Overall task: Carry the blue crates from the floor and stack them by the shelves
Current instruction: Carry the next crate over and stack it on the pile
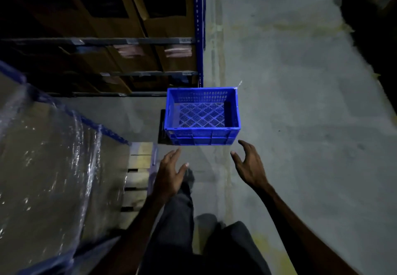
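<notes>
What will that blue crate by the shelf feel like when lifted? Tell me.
The blue crate probably stays stiff: its walls look moulded and ribbed. It is likely light for its size, being empty with slotted walls and floor. It should sit flat rather than tip or roll. Both hands, left hand and right hand, are open, not touching it.

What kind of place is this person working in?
Most likely a warehouse or stockroom: metal shelves loaded with cardboard boxes, a plastic-wrapped pallet load beside the aisle, and a bare concrete floor where a blue crate sits.
</notes>
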`<state>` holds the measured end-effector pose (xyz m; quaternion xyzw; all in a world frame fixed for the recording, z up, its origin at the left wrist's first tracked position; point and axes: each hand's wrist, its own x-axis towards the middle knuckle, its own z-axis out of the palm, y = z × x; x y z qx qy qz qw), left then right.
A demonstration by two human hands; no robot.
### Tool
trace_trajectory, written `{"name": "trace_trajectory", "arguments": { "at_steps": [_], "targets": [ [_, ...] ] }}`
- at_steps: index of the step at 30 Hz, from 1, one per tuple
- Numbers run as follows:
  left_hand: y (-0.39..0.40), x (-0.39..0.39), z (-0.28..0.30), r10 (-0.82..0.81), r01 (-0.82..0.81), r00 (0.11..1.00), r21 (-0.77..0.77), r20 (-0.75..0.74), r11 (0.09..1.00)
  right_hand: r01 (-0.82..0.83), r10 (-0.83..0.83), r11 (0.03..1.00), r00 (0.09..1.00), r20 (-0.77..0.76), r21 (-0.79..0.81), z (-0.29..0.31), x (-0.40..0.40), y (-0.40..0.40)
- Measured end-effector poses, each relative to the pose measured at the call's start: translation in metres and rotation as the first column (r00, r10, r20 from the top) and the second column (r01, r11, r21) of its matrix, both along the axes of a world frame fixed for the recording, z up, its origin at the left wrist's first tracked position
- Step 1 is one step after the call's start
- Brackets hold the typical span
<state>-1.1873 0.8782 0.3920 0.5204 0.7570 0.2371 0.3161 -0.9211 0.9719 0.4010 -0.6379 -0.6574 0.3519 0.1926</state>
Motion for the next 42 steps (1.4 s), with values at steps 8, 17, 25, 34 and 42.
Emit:
{"name": "trace_trajectory", "arguments": {
  "at_steps": [8,17,25,34,42],
  "targets": [
    [-0.023,-0.012,0.053,-0.032,0.03,0.998,0.043,0.056,0.999,0.149,-0.151,0.988,0.987,-0.048,-0.026,0.051,0.012,-0.059],
    [0.06,-0.01,0.098,-0.529,0.526,0.849,0.121,-0.006,0.842,0.449,-0.45,0.891,0.893,0.002,0.064,0.09,0.003,-0.09],
    [0.101,0.049,0.118,-0.92,0.91,0.391,0.16,-0.022,0.382,0.874,-0.868,0.482,0.486,-0.104,0.062,0.118,-0.03,-0.202],
    [0.015,0.163,0.113,-0.959,0.955,-0.267,0.106,-0.099,-0.277,0.997,-0.99,-0.074,-0.073,-0.121,0.011,0.12,-0.07,-0.379],
    [-0.126,0.249,0.135,-0.835,0.826,-0.536,0.126,-0.124,-0.549,0.891,-0.877,-0.453,-0.45,-0.17,-0.022,0.109,-0.078,-0.517]
  ]
}}
